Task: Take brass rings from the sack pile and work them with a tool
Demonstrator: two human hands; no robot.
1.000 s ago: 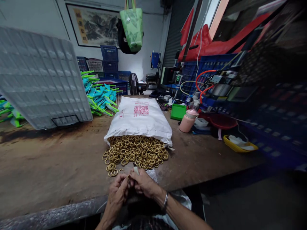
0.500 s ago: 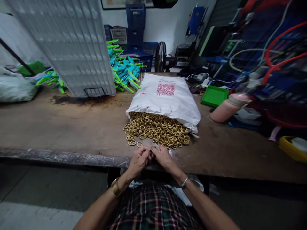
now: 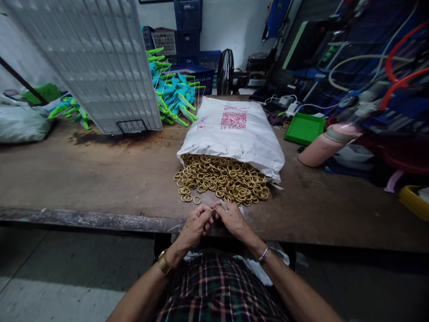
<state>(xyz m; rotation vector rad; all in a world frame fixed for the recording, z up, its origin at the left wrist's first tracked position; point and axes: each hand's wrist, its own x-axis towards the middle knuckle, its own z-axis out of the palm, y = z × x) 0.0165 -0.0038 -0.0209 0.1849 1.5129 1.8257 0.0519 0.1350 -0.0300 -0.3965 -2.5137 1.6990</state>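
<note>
My left hand [image 3: 196, 225] is closed in a pinch at the table's front edge. A brass-coloured ring [image 3: 212, 211], mostly hidden by the fingers, sits between its fingertips. Close against it, my right hand [image 3: 233, 219] is closed round a small flat grey blade-like tool [image 3: 224, 205], whose tip sticks up past the index finger. Just beyond both hands lies a heap of brass-coloured rings [image 3: 231, 179], spilling from the mouth of a white sack [image 3: 208, 129] with red print. A few loose rings [image 3: 196, 200] lie at the heap's near left.
The brown wooden table [image 3: 134, 179] carries a tall ribbed translucent panel [image 3: 117, 80] at left. Blue and green plastic pieces [image 3: 177, 96] are piled behind it. To the right are a green tray [image 3: 304, 128], a pink bottle [image 3: 326, 145] and a yellow container [image 3: 414, 203].
The view has tilted down and shifted slightly. Both hands stay together at the table edge, with only slight finger movement.
</note>
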